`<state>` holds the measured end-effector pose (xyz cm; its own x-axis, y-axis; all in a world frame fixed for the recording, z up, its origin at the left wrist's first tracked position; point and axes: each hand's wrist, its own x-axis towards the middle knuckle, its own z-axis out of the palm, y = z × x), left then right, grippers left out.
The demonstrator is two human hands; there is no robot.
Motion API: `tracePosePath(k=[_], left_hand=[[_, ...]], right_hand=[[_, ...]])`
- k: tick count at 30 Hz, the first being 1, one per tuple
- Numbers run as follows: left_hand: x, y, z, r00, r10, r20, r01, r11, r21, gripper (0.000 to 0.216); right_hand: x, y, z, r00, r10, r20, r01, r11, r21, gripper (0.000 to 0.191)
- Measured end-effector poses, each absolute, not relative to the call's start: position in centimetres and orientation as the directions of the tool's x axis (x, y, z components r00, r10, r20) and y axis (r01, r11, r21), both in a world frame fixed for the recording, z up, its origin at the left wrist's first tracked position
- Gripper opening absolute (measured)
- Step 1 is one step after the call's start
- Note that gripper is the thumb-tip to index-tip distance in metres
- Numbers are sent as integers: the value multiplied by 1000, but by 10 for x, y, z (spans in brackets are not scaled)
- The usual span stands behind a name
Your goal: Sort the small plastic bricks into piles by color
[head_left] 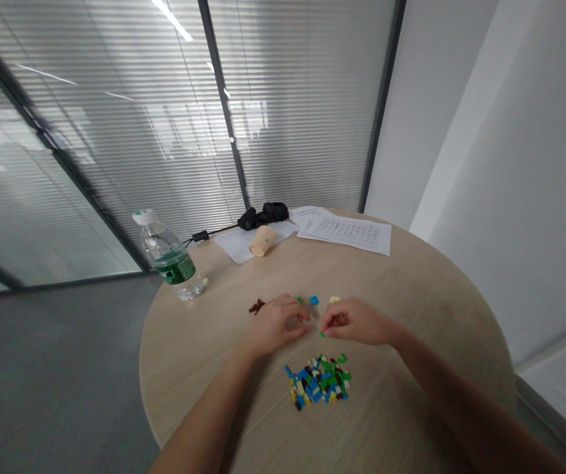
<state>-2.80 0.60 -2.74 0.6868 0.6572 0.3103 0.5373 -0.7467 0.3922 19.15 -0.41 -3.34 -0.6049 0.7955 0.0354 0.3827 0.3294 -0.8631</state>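
Observation:
My right hand pinches a small green toy brick between thumb and fingertips, just above the table. To its left, my left hand is held with thumb and fingers apart and nothing visible between them. Closer to me lies a mixed pile of small toy bricks in blue, green, yellow, white and brown. Past the hands sit smaller groups: brown bricks by my left hand, a blue brick, a partly hidden green brick, and cream bricks by my right hand.
On the round wooden table, a clear plastic bottle with a green label stands at the left. Toward the back are a tipped paper cup, printed sheets and a black bundle with a cable. Glass panels with blinds rise behind.

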Motion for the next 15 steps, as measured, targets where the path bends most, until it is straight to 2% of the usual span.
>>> tracePosePath(k=[4,8,15], left_hand=[[-20,-1,-26,717,613,333,479,-780,404,16],[-16,-2,-26,715,601,358,471,-792,388,25],[-17,1,-30,670,620,409,488,-783,387,16]], right_hand=[[189,-4,-32,-537,836,117,362,353,-863,9],[186,-6,-28,-487,853,188,413,415,-811,8],[182,-7,-32,-486,823,295,406,511,-758,5]])
